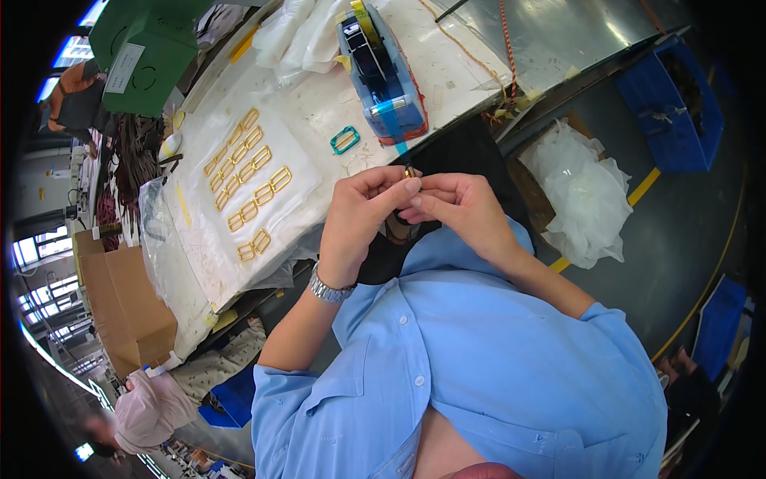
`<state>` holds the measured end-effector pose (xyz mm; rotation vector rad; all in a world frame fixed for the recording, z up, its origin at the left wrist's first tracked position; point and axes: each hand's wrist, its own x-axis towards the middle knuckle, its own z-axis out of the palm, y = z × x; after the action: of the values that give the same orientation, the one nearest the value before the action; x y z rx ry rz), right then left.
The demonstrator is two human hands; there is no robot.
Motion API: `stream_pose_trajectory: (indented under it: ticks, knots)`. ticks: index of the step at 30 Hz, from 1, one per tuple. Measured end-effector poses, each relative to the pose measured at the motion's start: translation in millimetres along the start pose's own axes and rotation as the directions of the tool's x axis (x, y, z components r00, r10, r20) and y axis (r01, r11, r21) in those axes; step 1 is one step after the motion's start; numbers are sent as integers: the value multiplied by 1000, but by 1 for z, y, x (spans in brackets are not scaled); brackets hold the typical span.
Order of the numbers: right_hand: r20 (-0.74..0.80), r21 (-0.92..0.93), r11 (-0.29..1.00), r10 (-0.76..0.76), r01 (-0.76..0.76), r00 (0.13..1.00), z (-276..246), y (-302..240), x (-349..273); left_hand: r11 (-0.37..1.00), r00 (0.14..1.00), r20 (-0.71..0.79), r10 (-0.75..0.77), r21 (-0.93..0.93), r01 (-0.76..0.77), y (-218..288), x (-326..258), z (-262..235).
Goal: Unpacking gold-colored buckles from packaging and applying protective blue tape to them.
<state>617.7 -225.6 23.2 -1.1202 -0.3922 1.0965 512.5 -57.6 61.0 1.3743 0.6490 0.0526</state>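
Note:
My left hand (369, 209), a silver watch on its wrist, and my right hand (463, 209) meet in front of my chest at the table's edge. Both are closed, fingertips pinching a small gold buckle (410, 172) that the fingers mostly hide. Just beyond them a blue tape dispenser (413, 96) stands on the table, with a strip of blue tape (401, 147) hanging from its near end toward my fingers. Left of the dispenser lies a single teal-coloured slide buckle (335, 144). Farther left, several gold slide buckles (249, 213) are laid out in rows on a white sheet (297, 172).
White plastic bags (299, 40) lie at the table's far side, near a green box (152, 56). A cardboard box (128, 299) stands at left. On the floor at right are a heap of white plastic (570, 188) and a blue crate (670, 112). Other people are farther off.

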Motion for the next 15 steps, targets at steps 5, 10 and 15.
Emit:
stream_pose_trajectory:
  ticks: [5, 10, 15]
  knots:
    - [23, 43, 998, 46, -47, 999, 4, -2, -4, 998, 998, 15, -69, -1, 69, 0, 4, -11]
    - [2, 106, 994, -19, 18, 1000, 5, -2, -5, 987, 986, 39, -161, 4, 161, 3, 6, -15]
    - [60, -122, 992, -38, 45, 997, 0, -14, 1, 969, 967, 135, -214, -96, 228, 0, 13, -23]
